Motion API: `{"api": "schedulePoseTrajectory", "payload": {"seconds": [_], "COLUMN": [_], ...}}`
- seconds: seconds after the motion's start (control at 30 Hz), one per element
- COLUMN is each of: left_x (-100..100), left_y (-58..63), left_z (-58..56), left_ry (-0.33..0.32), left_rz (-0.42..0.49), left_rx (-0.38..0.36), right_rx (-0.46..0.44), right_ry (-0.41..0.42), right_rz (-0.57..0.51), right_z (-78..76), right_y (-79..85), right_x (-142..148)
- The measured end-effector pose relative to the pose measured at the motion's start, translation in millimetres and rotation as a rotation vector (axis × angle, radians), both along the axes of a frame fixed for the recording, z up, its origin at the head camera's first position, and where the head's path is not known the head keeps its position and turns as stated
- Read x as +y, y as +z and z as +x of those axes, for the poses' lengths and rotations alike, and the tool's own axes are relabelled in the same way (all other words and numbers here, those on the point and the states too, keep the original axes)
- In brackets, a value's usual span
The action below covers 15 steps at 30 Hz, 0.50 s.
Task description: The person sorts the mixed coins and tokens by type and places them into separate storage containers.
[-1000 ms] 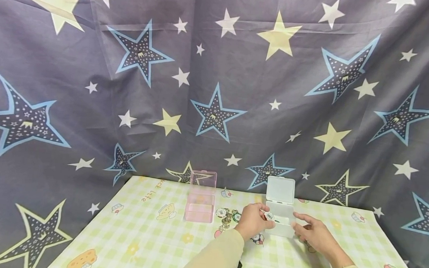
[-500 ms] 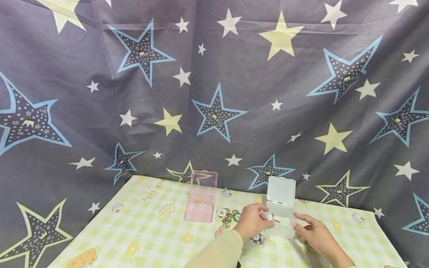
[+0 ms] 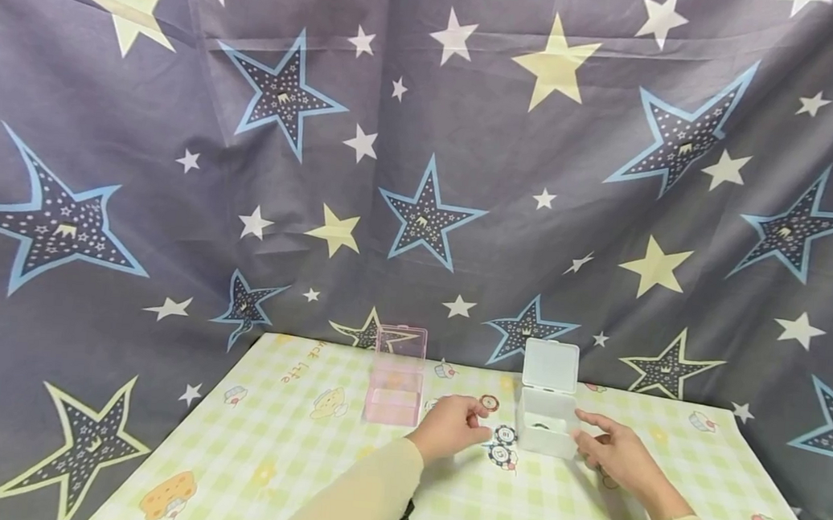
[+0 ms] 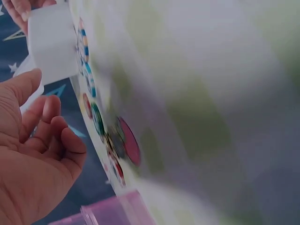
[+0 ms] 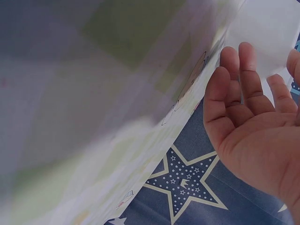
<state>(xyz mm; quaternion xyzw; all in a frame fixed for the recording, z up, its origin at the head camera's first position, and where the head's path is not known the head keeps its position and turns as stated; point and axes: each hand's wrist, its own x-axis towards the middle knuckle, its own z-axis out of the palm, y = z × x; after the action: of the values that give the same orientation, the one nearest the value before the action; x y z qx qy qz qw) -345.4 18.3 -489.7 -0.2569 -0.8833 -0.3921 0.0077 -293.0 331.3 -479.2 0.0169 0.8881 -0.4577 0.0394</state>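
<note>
My left hand (image 3: 451, 428) hovers over the table just left of the white box, its fingers loosely curled and nothing between them. Below and ahead of it lie poker chips: a red chip (image 3: 489, 403), a dark blue chip (image 3: 505, 435) and another dark blue chip (image 3: 501, 456). The left wrist view also shows a green chip (image 4: 97, 118) near gold-coloured pieces (image 4: 112, 146). The white plastic box (image 3: 547, 442) stands with its lid up, a small dark-edged piece (image 3: 539, 426) inside. My right hand (image 3: 620, 461) touches the box's right wall with its fingertips.
A clear pink box (image 3: 393, 407), lid raised, stands left of the left hand. A green checked cloth (image 3: 229, 456) with cartoon prints covers the table. Behind the table's far edge hangs a grey curtain (image 3: 336, 158) with stars.
My left hand let a white and red chip go into the white box and drew back to the left, uncovering the chips beside the box. The right hand stayed at the box.
</note>
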Motion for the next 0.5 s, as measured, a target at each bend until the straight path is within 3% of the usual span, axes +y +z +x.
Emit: {"api": "schedulePoseTrajectory", "payload": {"seconds": [0.33, 0.5], "left_x": [-52, -64], "left_y": [-0.6, -9.1], "left_z": [20.7, 26.1], "left_ry": [-0.048, -0.069], "left_rz": [-0.033, -0.047], "left_rx": [-0.077, -0.031], "right_rx": [0.007, 0.007], "right_ry": [0.008, 0.01], "right_rz": [0.009, 0.002], "right_z": [0.3, 0.8], "right_y": [-0.2, 0.1], "right_x": [0, 1]}}
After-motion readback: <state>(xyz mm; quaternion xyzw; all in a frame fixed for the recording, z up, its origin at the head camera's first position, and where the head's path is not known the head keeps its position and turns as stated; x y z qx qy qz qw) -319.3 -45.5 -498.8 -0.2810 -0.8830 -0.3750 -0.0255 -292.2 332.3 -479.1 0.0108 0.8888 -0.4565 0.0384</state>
